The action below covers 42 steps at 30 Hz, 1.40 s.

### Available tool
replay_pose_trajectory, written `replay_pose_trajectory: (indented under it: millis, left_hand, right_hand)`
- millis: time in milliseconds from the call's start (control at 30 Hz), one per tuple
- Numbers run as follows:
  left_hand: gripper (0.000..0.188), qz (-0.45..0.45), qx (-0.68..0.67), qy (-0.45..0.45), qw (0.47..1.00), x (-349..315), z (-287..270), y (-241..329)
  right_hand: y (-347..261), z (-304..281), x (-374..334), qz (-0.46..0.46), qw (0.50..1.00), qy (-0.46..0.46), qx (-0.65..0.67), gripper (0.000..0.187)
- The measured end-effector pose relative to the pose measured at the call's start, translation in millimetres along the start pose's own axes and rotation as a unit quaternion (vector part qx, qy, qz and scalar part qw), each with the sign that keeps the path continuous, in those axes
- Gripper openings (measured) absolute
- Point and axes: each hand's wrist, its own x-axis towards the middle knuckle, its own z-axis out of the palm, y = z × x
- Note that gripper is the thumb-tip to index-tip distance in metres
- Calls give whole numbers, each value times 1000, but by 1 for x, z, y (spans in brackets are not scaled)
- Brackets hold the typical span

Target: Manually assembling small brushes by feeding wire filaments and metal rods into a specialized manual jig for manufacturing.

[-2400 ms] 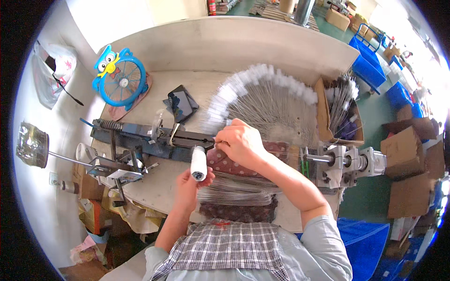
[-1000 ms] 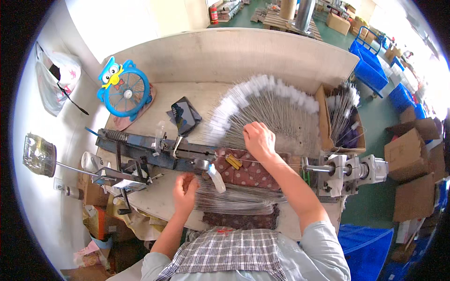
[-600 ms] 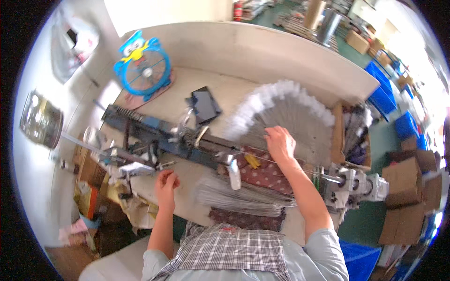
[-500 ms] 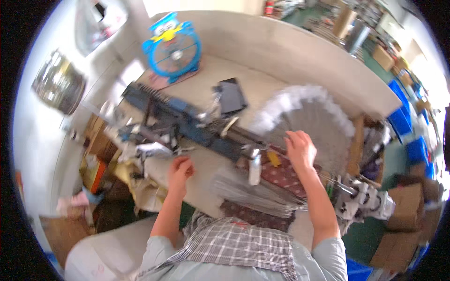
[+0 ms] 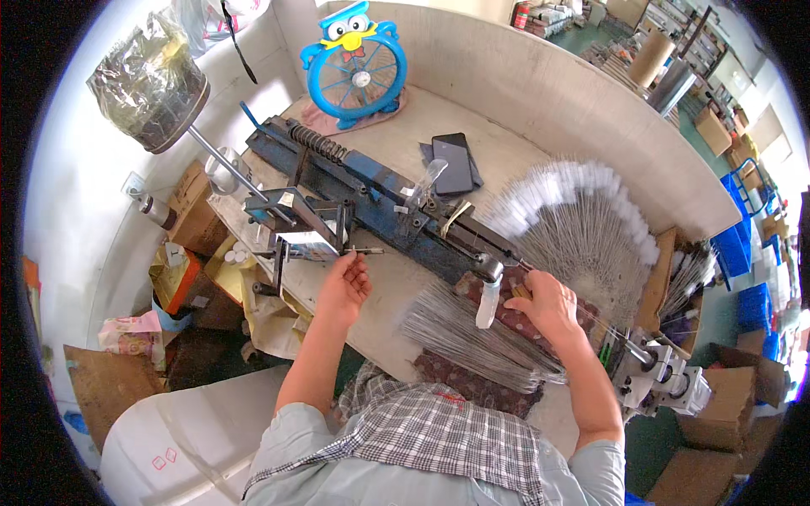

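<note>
A long blue metal bench machine (image 5: 371, 198) with a coil spring lies diagonally across the table. My left hand (image 5: 344, 288) has its fingers curled, thumb and fingertips at a thin metal rod (image 5: 371, 250) beside a black bracket with a shiny plate (image 5: 308, 244). My right hand (image 5: 547, 305) is bent at the machine's right end, just past a lever handle wrapped in clear plastic (image 5: 488, 305). Its fingers are closed, and what they hold, if anything, is hidden. A yellowish piece (image 5: 518, 293) shows by its thumb. Loose thin metal wires (image 5: 472, 337) lie between my forearms.
White-tipped wires (image 5: 582, 219) fan out at the right. Toward the back are a dark phone (image 5: 453, 164) and a blue owl-shaped fan (image 5: 356, 80). A plastic-wrapped lamp (image 5: 152, 84) overhangs the left. A clamp mechanism (image 5: 662, 371) stands right, near cardboard boxes (image 5: 721, 409). A curved partition (image 5: 506, 76) borders the table.
My left hand has moved up and right to the thin rod. My right hand has lowered to the machine's right end. The whole view has shifted and become sharper.
</note>
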Motion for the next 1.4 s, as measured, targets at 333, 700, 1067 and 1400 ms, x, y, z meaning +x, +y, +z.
replay_pose_trajectory:
  millis: [333, 700, 1067, 1400]
  left_hand:
    - [13, 97, -43, 28, 994, -6, 18, -21]
    - [14, 24, 176, -291, 940, -89, 175, -118]
    - [16, 52, 246, -314, 915, -82, 189, -148]
    - [15, 39, 154, -200, 967, -81, 178, -119]
  right_hand:
    - [15, -13, -39, -59, 997, -40, 10, 26]
    - [48, -66, -55, -57, 946, 124, 293, 18]
    - [72, -58, -77, -21, 922, 126, 365, 18]
    - [48, -59, -57, -189, 930, 300, 98, 13]
